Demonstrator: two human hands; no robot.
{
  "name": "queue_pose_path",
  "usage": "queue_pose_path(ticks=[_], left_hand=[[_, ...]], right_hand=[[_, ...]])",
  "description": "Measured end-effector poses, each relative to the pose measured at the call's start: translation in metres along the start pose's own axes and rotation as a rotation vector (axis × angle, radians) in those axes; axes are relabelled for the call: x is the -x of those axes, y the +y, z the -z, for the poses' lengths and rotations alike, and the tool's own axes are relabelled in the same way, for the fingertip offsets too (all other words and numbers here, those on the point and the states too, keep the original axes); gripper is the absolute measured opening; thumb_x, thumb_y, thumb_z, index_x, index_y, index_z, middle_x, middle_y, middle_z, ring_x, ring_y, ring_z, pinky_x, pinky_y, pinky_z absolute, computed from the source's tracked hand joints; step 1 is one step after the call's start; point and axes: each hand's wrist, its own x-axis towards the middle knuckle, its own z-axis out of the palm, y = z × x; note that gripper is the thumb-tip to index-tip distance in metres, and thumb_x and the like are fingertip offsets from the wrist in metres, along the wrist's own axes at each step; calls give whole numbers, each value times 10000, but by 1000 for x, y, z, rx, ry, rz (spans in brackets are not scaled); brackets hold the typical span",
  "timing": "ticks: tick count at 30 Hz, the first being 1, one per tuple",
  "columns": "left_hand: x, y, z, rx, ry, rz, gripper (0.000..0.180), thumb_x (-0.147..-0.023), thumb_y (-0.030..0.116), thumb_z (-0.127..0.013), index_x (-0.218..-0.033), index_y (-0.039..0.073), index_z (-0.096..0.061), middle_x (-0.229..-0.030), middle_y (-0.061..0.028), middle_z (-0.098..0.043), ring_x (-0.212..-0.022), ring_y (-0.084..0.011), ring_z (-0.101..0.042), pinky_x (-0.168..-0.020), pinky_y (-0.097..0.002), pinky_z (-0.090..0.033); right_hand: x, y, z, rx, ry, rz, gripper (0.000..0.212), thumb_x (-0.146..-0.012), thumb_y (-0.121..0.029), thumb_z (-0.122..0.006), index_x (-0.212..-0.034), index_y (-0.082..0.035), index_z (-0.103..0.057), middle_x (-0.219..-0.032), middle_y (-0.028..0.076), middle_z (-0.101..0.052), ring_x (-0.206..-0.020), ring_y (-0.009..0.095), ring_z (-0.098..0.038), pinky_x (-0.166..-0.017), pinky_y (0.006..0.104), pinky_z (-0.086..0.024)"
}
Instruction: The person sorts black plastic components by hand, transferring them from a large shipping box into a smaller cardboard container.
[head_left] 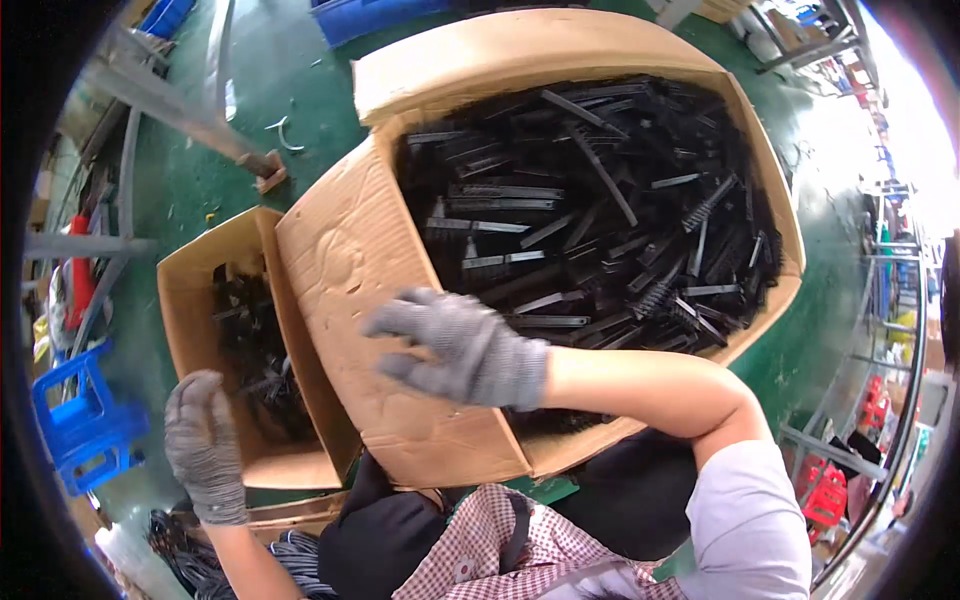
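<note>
My right hand (460, 350), in a grey knitted glove, hovers over the side flap (350, 250) of a large cardboard box (550, 45). Its fingers are apart and hold nothing. A heap of black comb-like plastic strips (600, 220) fills that box. At the near left corner of a smaller cardboard box (180, 300) is my left hand (205, 440), also gloved in grey. Its fingers are loosely bent, a little gap shows beside the thumb, and nothing is visible in them. Black pieces (255, 350), too jumbled to make out singly, lie inside the smaller box.
A blue plastic stool (90, 415) stands at the left. Grey metal frame legs (190, 110) rise beyond the smaller box. Dark cables (190, 560) lie at the lower left. A blue bin (375, 15) sits at the far side; racks (900, 330) line the right.
</note>
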Motion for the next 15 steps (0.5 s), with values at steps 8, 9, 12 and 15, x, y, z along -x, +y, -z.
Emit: queue_pose_path(ticks=[8, 9, 12, 15], left_hand=[[-101, 191, -120, 161, -331, -643, 240, -746, 56, -536, -978, 99, -584, -998, -51, -589, -922, -232, -566, -796, -331, -467], [-111, 214, -137, 40, -433, -690, 271, -747, 59, -527, -1011, 99, -572, -1033, -44, -575, -951, -228, -557, -814, -326, -463], [-132, 265, -205, -140, -514, -622, 276, -787, 83, -482, -1054, 82, -551, -1051, -68, -567, -969, -245, -556, -783, -351, -480], [-146, 294, -239, -122, -582, -425, 243, -801, 91, -469, -1027, 73, -557, -1011, -95, -586, -911, -269, -590, -721, -382, -500]], right_hand=[[84, 130, 162, 1137, 262, -678, 324, -696, -175, -642, -998, -90, -559, -1008, 98, -535, -986, 276, -495, -826, 357, -445], [83, 134, 172, 1140, 202, -713, 382, -674, -158, -662, -1032, -93, -548, -1065, 96, -517, -1035, 283, -473, -862, 359, -437], [73, 159, 182, 1192, 166, -635, 323, -696, -110, -602, -1016, -106, -562, -1074, 91, -520, -1023, 284, -486, -834, 372, -457], [63, 157, 186, 1125, 126, -702, 319, -768, -82, -504, -1077, -136, -560, -1211, 115, -474, -1108, 313, -460, -859, 384, -455]])
